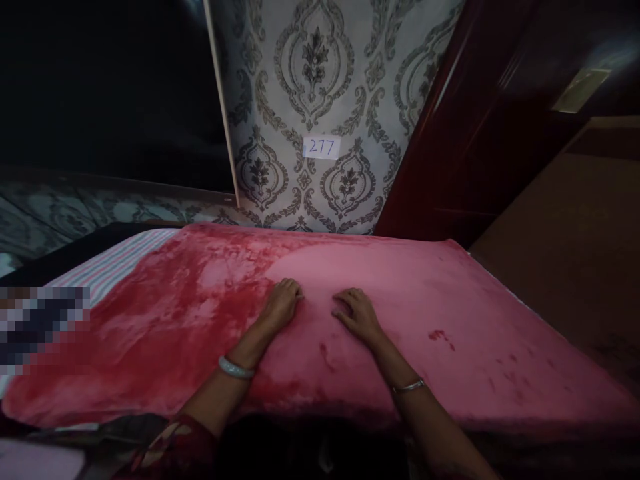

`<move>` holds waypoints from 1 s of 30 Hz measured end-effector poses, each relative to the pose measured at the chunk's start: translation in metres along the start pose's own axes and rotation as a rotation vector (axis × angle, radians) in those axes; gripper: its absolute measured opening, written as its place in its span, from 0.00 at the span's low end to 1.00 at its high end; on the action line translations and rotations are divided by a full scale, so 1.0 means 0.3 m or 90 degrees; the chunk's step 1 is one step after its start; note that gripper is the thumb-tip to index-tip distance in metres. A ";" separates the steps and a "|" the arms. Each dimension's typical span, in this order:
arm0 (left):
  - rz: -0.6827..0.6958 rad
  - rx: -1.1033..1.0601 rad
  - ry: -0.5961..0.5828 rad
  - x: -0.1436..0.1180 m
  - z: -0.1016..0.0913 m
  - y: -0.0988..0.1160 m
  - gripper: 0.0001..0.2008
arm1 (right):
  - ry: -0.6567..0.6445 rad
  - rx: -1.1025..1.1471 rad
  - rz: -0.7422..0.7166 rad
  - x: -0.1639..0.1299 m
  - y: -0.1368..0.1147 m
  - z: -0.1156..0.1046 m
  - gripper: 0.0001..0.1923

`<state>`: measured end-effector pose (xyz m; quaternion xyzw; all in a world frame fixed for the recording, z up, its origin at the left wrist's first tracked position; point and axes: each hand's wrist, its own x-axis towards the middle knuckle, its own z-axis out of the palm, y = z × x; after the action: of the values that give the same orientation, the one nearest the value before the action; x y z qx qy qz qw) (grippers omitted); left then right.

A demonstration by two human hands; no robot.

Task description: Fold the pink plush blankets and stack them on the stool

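A plush pink and red blanket (400,280) lies spread flat in front of me, with darker red patches on its left half and small dark marks at the right. Near the middle, my left hand (284,303) rests on it, palm down, with the fingers loosely bent and nothing visible in them. A short gap away, my right hand (357,312) also touches the blanket, its thumb apart from the bent fingers and nothing held. A pale bangle (235,368) circles my left wrist, and a thin silver bracelet (409,387) circles my right.
Striped cloth (120,260) shows beneath the blanket's left edge. Behind stands a patterned wall (315,80) bearing a paper label (321,147) marked 277. A large dark screen (110,100) is at the upper left. Glossy dark red panelling (445,153) and a brown board (565,247) stand at the right.
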<state>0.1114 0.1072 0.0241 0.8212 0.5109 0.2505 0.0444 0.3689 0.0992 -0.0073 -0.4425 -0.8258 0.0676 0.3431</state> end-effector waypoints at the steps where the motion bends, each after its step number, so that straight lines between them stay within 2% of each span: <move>1: 0.003 0.004 0.005 0.000 0.002 -0.001 0.05 | -0.005 -0.005 -0.011 -0.002 -0.003 0.000 0.18; 3: 0.012 0.013 0.016 -0.001 0.008 -0.003 0.05 | -0.017 -0.016 -0.025 0.000 -0.009 0.001 0.21; 7: 0.037 0.026 0.040 -0.005 0.021 -0.005 0.06 | -0.026 -0.049 -0.055 0.022 -0.023 0.004 0.19; 12: 0.072 0.021 0.063 -0.019 0.030 -0.003 0.07 | -0.044 -0.091 -0.070 0.048 -0.049 0.027 0.05; 14: 0.083 0.015 0.065 -0.022 0.029 0.001 0.07 | -0.011 -0.111 -0.063 0.043 -0.055 0.039 0.07; 19: 0.086 0.015 0.041 -0.032 0.018 0.026 0.08 | 0.161 -0.120 -0.101 0.002 -0.055 0.053 0.10; 22: 0.072 0.030 0.016 -0.045 0.014 0.043 0.07 | 0.201 -0.123 -0.128 -0.013 -0.041 0.065 0.11; 27: 0.048 0.060 -0.010 -0.068 0.009 0.056 0.05 | 0.159 -0.099 -0.151 -0.013 -0.027 0.095 0.15; 30: 0.030 0.073 -0.006 -0.077 0.003 0.060 0.08 | 0.113 -0.083 -0.167 -0.013 -0.039 0.092 0.14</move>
<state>0.1184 0.0791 0.0206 0.8354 0.5046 0.2178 -0.0063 0.3450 0.0944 -0.0254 -0.3568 -0.8456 -0.0709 0.3908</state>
